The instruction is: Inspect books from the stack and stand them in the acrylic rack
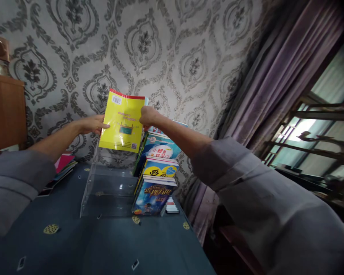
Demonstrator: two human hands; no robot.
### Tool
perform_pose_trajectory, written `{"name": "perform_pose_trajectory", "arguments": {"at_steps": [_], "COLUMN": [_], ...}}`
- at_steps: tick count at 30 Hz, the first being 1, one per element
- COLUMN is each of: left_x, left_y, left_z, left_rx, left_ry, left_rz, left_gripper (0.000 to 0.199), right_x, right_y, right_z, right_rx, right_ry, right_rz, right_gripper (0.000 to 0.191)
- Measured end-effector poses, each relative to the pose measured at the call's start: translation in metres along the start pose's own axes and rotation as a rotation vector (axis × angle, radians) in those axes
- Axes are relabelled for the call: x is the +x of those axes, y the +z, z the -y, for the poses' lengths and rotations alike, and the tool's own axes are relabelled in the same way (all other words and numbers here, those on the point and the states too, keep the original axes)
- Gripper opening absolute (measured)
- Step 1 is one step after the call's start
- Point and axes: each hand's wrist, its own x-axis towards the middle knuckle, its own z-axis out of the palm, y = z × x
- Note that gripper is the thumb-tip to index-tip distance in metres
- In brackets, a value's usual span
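A yellow book (122, 122) with a red top edge hangs between my hands above a clear tiered rack (110, 185). My left hand (94, 124) grips the book's left edge, thumb across its face. At the upper right edge, my right hand (148, 116) is closed on the same book. The rack's right side holds several books in stepped rows, among them a dark blue book (153, 196) at the front, a yellow and blue book (161, 169) behind it and a teal book (160, 147) further back. The left part of the tiers shows bare plastic.
The rack stands on a dark blue tablecloth (88, 244) against a patterned wall. A pile of books or papers (63, 166) lies at the left, near a wooden cabinet (7, 110). Purple curtains (263, 91) and a dark wooden shelf (326, 152) are at the right.
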Motion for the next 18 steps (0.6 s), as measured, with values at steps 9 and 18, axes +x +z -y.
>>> {"name": "perform_pose_trajectory", "arguments": {"at_steps": [9, 18], "left_x": [0.003, 0.001], "left_y": [0.002, 0.002], "left_z": [0.001, 0.005], "left_rx": [0.007, -0.004], "left_ry": [0.017, 0.025], "left_rz": [0.037, 0.037], "left_gripper": [0.078, 0.081], "right_x": [-0.023, -0.008], "right_y": [-0.020, -0.005], "right_z": [-0.001, -0.007], "right_rx": [-0.086, -0.295], "right_ry": [-0.019, -0.126], "right_rz": [-0.194, -0.094], "right_gripper": [0.032, 0.042]}}
